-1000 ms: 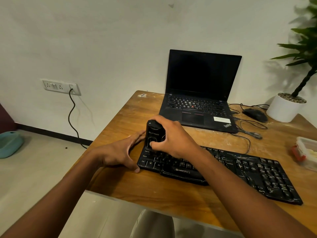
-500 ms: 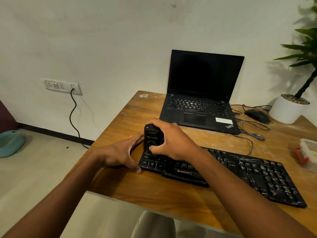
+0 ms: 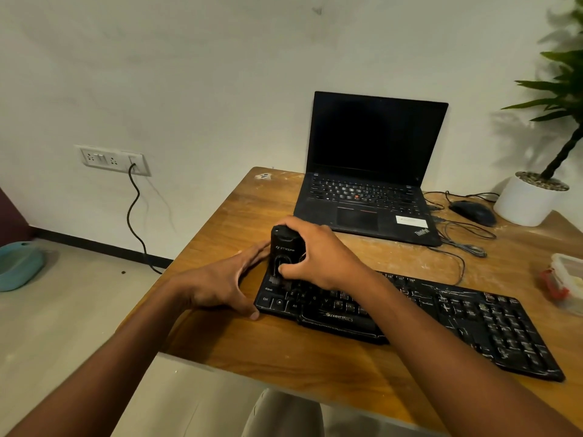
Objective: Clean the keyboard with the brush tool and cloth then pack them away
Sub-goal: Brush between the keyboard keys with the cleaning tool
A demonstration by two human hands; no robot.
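Observation:
A black dusty keyboard [image 3: 473, 320] lies across the front of the wooden desk [image 3: 315, 367]. My right hand [image 3: 318, 253] grips a black brush tool [image 3: 283, 247], held upright with its bristles down on the keys at the keyboard's left end. My left hand [image 3: 220, 279] lies flat with straight fingers against the keyboard's left edge, thumb at the front corner. No cloth is visible.
An open black laptop [image 3: 372, 171] stands behind the keyboard. A mouse [image 3: 471, 211] with loose cables and a white plant pot [image 3: 527, 200] sit at the back right. A clear plastic container [image 3: 568, 279] with a red clip is at the right edge.
The view has shifted slightly. The brush tool has moved a little over the left keys. My left hand has stayed against the keyboard's edge.

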